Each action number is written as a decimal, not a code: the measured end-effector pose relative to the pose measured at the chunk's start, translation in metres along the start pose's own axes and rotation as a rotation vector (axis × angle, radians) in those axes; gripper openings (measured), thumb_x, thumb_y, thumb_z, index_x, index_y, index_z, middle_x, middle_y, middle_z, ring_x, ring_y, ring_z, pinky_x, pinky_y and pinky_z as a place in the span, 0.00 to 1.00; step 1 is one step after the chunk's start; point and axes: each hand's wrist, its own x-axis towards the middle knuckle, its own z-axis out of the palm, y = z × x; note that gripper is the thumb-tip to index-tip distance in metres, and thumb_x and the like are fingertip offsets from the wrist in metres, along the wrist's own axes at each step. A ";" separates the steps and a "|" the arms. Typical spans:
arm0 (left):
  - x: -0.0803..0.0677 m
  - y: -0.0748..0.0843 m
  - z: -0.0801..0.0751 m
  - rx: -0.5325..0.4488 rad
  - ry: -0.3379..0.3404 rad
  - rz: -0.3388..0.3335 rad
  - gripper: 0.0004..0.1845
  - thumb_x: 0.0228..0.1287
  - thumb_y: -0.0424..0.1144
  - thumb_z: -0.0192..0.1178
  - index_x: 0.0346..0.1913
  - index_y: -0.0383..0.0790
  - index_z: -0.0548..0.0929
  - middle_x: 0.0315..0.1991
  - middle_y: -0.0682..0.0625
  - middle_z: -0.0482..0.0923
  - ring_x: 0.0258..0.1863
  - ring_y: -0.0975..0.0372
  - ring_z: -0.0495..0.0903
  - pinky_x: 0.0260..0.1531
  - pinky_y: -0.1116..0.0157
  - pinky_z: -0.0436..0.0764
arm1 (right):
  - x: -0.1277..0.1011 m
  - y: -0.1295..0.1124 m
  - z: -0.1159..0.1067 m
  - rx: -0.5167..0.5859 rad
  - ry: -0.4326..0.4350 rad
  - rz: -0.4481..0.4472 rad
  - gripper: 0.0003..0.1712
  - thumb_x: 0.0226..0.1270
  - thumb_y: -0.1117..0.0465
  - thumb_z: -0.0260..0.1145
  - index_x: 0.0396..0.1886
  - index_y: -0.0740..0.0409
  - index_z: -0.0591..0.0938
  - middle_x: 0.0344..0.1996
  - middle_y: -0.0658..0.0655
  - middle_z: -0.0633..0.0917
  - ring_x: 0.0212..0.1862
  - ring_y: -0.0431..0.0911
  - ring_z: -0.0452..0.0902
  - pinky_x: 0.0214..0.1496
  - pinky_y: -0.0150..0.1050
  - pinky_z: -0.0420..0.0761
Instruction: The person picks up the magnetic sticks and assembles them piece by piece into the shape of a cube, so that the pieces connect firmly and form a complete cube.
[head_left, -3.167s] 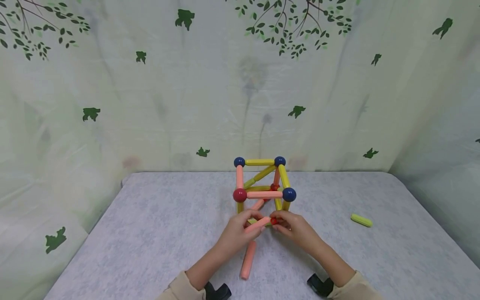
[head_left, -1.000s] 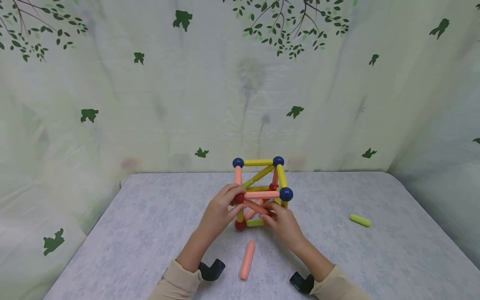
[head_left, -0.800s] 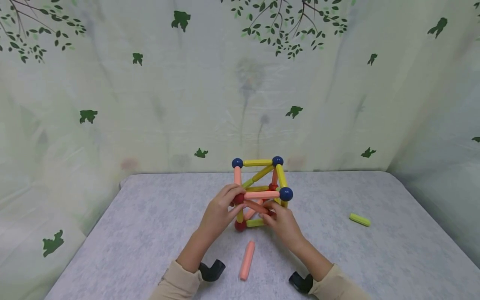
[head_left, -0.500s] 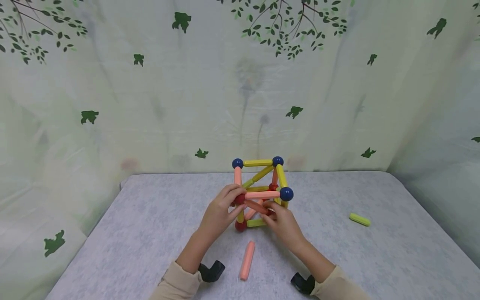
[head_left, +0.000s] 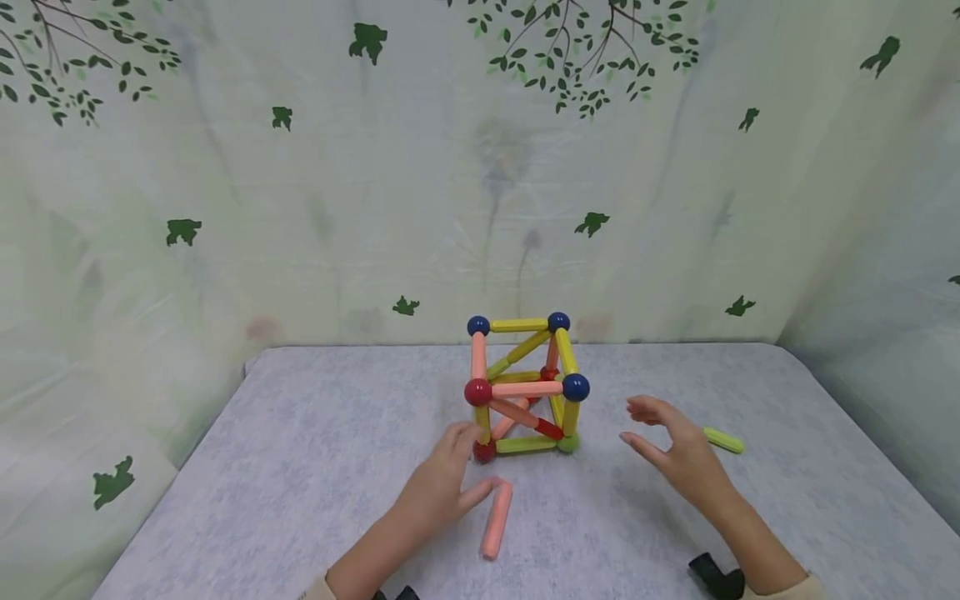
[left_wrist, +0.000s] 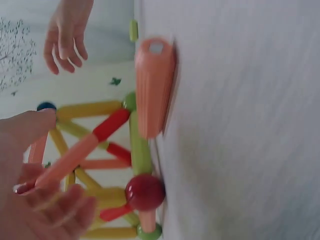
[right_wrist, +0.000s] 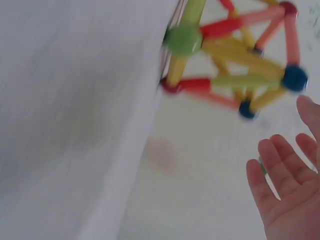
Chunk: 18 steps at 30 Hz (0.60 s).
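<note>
A: Nearest us, what's on the table (head_left: 315,467)?

B: A loose pink stick (head_left: 496,520), just right of the left hand (head_left: 438,481). That hand is relaxed and holds nothing, thumb almost touching the stick.

A: And the right hand (head_left: 678,454)?

B: Spread wide, empty, at 3 o'clock from the cube frame (head_left: 525,387).

A: How would the frame handle?

B: Light, probably rigid sticks but weak joints. I'd hold it by the bottom balls. A green stick (head_left: 723,440) lies beyond the right hand.

Your hands are bare: left hand (head_left: 438,492), right hand (head_left: 686,458). Beige sleeve cuffs at bottom edge, black wrist-camera mounts beside them.
</note>
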 end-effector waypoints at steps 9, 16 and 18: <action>-0.007 0.008 0.022 -0.061 -0.474 -0.183 0.38 0.50 0.58 0.62 0.62 0.44 0.65 0.49 0.50 0.70 0.39 0.67 0.71 0.39 0.63 0.75 | -0.019 0.073 -0.039 -0.071 -0.136 0.300 0.33 0.57 0.59 0.66 0.60 0.64 0.65 0.55 0.68 0.69 0.55 0.61 0.62 0.52 0.58 0.63; -0.007 0.013 0.023 -0.061 -0.505 -0.202 0.29 0.48 0.37 0.64 0.56 0.46 0.70 0.33 0.56 0.69 0.23 0.68 0.68 0.22 0.70 0.69 | -0.024 0.100 -0.052 -0.207 -0.422 0.480 0.27 0.57 0.64 0.65 0.54 0.70 0.69 0.48 0.75 0.71 0.49 0.67 0.66 0.46 0.61 0.67; -0.007 0.014 0.021 -0.098 -0.500 -0.232 0.26 0.49 0.34 0.63 0.54 0.47 0.70 0.30 0.56 0.69 0.18 0.67 0.70 0.19 0.70 0.70 | -0.024 0.103 -0.052 -0.231 -0.439 0.493 0.21 0.56 0.66 0.65 0.49 0.69 0.72 0.40 0.71 0.75 0.42 0.62 0.71 0.40 0.56 0.71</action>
